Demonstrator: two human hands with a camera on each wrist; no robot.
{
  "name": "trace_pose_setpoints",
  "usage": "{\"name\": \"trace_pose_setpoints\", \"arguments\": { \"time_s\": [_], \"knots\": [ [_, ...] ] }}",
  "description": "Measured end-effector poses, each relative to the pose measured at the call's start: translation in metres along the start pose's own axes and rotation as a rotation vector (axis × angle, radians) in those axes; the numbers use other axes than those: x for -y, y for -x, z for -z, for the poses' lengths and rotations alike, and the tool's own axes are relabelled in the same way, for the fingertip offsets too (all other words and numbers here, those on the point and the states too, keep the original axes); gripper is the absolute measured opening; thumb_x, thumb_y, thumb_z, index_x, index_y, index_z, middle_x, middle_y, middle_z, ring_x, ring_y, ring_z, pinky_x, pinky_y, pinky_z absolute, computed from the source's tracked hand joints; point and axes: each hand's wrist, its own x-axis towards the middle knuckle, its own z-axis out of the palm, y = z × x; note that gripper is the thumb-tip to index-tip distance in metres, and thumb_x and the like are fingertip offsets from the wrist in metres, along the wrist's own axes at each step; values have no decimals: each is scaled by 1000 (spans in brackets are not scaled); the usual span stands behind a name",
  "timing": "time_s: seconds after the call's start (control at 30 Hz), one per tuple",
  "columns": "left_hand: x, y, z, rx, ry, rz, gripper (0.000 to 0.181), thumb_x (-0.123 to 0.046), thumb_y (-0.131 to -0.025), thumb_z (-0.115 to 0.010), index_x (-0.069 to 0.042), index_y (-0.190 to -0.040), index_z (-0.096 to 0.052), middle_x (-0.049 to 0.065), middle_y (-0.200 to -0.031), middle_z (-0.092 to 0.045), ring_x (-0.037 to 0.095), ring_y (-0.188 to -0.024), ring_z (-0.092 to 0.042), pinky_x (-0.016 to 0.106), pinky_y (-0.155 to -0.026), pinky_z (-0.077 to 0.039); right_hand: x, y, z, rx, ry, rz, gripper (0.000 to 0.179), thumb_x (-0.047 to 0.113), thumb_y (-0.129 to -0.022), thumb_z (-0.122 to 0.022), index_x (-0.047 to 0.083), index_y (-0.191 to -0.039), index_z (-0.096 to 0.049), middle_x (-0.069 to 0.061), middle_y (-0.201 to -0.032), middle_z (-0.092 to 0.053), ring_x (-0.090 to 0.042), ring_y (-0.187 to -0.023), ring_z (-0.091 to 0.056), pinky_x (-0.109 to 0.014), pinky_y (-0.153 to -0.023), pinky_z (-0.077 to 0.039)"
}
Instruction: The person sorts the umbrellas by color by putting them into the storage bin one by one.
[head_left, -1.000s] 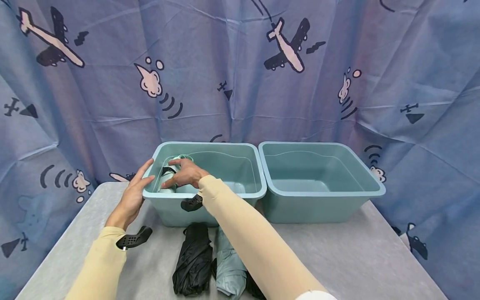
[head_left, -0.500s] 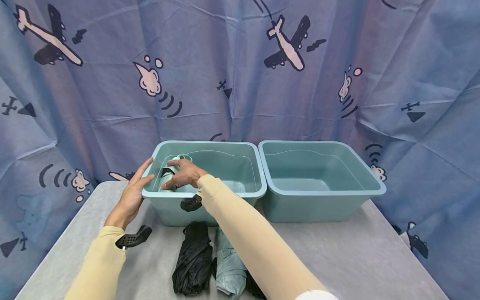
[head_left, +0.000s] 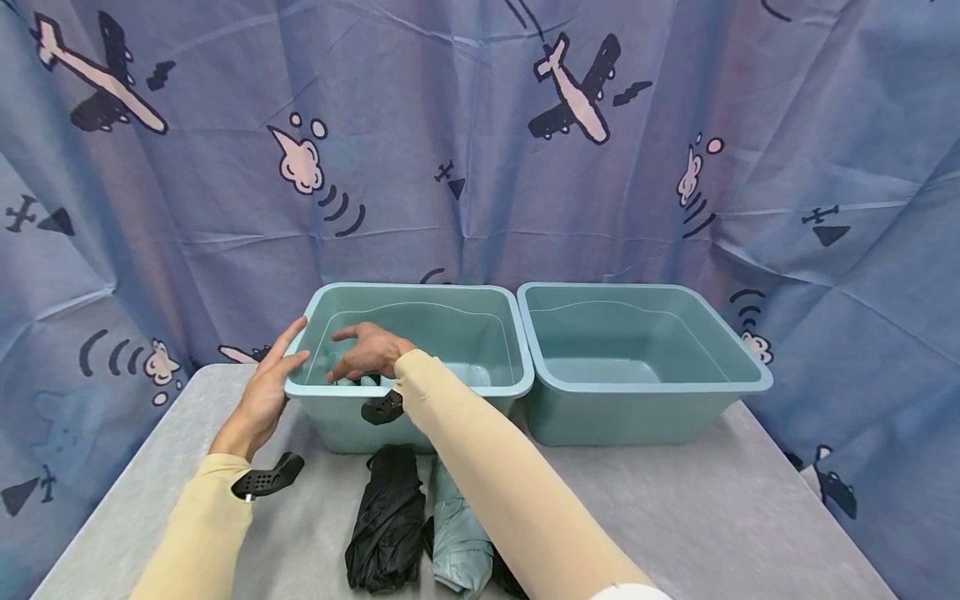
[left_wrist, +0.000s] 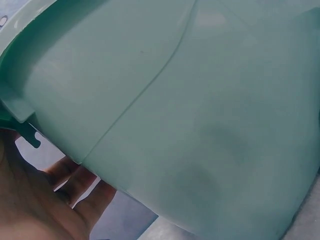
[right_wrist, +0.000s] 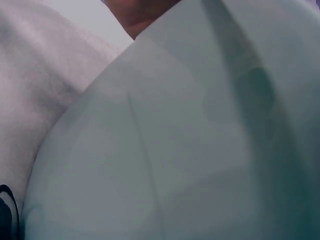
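My left hand (head_left: 258,404) rests against the left end of the left green bin (head_left: 408,392), thumb and fingers extended at its rim. In the left wrist view, the fingers (left_wrist: 95,200) touch the bin's edge. My right hand (head_left: 371,350) reaches inside this bin with thumb and forefinger spread apart. Below it, just over the front rim, shows a small part of a pale green folded umbrella (head_left: 347,382) with a dark band; the front wall hides the rest. The right wrist view is mostly filled by the bin's wall (right_wrist: 150,150).
A second green bin (head_left: 645,417) stands right beside the first. In front, on the grey table (head_left: 675,517), lie a black folded umbrella (head_left: 386,521) and a grey-green one (head_left: 461,533), partly under the right forearm. A patterned curtain (head_left: 480,208) hangs behind.
The pale green umbrella, upright between the right hand's thumb and fingers before, has been let go and now lies low in the left bin. Both hands have stayed almost in place.
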Motion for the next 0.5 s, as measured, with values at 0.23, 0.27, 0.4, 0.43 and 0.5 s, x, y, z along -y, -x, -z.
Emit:
{"name": "trace_pose_setpoints", "arguments": {
  "time_s": [0.23, 0.27, 0.4, 0.43, 0.5],
  "knots": [
    [-1, 0, 1, -3, -5, -5, 62, -19, -111, -33, -24, -165, -4, 6, -169, 10, 40, -152, -1, 65, -115, -12, 1, 1, 1, -48, -57, 18, 76, -5, -84, -79, 3, -152, -45, -24, -141, -54, -36, -112, -65, -48, -102, -46],
    [-1, 0, 1, -3, -6, -6, 62, -19, -111, -33, -23, -165, -4, 6, -169, 10, 40, -152, -1, 65, -115, -12, 1, 2, 1, -52, -68, 29, 76, -4, -84, -79, 3, -152, -45, -25, -140, -55, -37, -114, -64, -48, -102, -46],
    [-1, 1, 1, -1, -5, -13, 61, -18, -111, -33, -22, -165, -4, 7, -169, 10, 39, -152, -1, 64, -115, -12, 2, 5, 4, -73, -85, 69, 73, 1, -86, -80, 4, -151, -47, -24, -142, -53, -38, -118, -62, -44, -101, -48],
    [-1, 1, 1, 0, -8, -14, 61, -18, -111, -33, -21, -165, -4, 7, -169, 9, 39, -152, -1, 64, -115, -12, 2, 7, 6, -77, -81, 77, 72, 3, -87, -80, 5, -151, -47, -23, -144, -52, -37, -117, -63, -43, -100, -49],
    [-1, 1, 1, -2, -7, -16, 62, -18, -111, -33, -21, -165, -5, 7, -169, 9, 39, -152, -1, 64, -114, -12, 3, 11, 10, -77, -76, 90, 71, 7, -87, -81, 7, -151, -48, -19, -140, -56, -32, -113, -66, -38, -96, -52]
  ]
}}
